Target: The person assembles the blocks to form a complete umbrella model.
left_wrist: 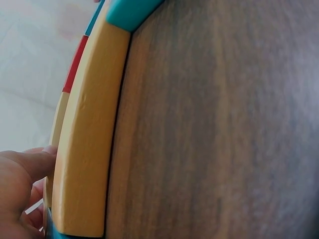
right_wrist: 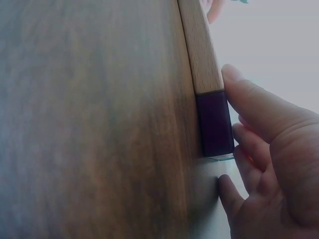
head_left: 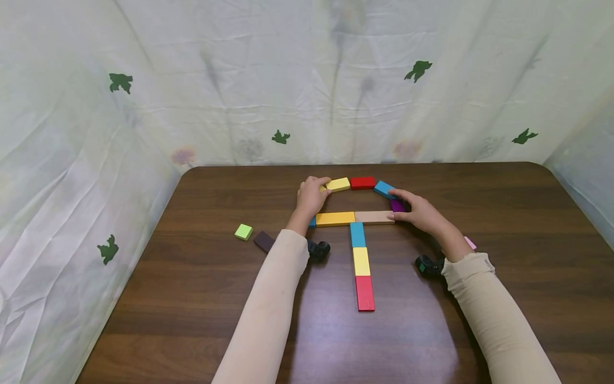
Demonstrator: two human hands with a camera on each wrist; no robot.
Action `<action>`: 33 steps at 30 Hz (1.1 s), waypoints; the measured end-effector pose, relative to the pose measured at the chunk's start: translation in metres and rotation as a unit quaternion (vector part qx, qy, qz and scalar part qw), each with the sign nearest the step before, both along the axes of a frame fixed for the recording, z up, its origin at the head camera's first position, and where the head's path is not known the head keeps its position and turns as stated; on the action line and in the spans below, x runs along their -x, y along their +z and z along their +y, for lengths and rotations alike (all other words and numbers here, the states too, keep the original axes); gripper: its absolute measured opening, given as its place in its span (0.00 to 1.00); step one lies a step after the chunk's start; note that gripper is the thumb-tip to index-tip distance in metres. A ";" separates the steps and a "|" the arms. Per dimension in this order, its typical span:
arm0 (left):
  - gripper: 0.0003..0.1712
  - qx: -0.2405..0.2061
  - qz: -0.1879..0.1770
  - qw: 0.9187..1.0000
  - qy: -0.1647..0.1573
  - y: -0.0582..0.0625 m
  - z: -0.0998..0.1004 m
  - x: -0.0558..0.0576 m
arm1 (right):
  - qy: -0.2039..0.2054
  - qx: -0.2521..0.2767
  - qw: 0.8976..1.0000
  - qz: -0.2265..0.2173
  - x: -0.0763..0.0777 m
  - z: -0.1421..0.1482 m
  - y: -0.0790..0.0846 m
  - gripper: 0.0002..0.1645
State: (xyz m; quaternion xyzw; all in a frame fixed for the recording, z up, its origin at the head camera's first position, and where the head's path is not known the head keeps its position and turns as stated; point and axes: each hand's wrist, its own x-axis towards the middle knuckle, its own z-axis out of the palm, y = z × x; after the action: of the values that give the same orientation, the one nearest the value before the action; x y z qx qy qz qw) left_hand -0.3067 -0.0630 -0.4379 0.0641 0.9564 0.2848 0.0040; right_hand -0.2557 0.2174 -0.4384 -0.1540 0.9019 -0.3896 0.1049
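Coloured blocks form a half ring joined to a straight row. My left hand (head_left: pixel 312 196) pinches a yellow block at the ring's left end, mostly hidden by the fingers; another yellow block (head_left: pixel 338 185), a red block (head_left: pixel 362 183) and a blue block (head_left: pixel 384 189) continue the curve. At the right end my right hand (head_left: pixel 422 214) holds the purple block (head_left: pixel 397 205) between thumb and fingers. The thumb lies beside the plain wooden block (head_left: pixel 374 217), which meets an orange-yellow block (head_left: pixel 335 219). A blue block (head_left: pixel 357 234), yellow block (head_left: pixel 361 261) and red block (head_left: pixel 365 293) run downward as a stem.
A lime green block (head_left: pixel 243 232) and a dark brown block (head_left: pixel 264 241) lie on the left of the wooden table (head_left: pixel 192 309). A pink block (head_left: pixel 470 242) shows partly behind the right wrist. Black wrist cameras hang under both wrists. A pale curtain (head_left: pixel 307 80) stands behind the table.
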 end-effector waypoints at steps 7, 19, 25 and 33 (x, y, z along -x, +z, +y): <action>0.21 0.001 -0.002 1.000 -0.010 0.000 0.000 0.000 | -0.003 -0.002 1.000 0.001 -0.001 0.000 -0.001 0.42; 0.24 -0.005 -0.005 1.000 -0.010 0.001 0.000 0.001 | -0.002 -0.003 1.000 0.000 0.000 0.000 0.000 0.42; 0.26 -0.039 0.014 0.999 -0.009 0.008 -0.009 0.000 | 0.000 -0.001 1.000 0.004 0.000 -0.001 0.000 0.42; 0.27 -0.070 0.016 0.997 -0.025 0.016 -0.033 -0.006 | -0.002 0.002 1.000 0.007 0.000 -0.001 0.000 0.41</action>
State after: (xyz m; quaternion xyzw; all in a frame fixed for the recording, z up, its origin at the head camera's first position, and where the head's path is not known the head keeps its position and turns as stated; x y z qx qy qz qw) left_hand -0.3003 -0.0965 -0.4219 0.0930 0.9321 0.3499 -0.0089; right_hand -0.2559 0.2159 -0.4385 -0.1550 0.9022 -0.3906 0.0977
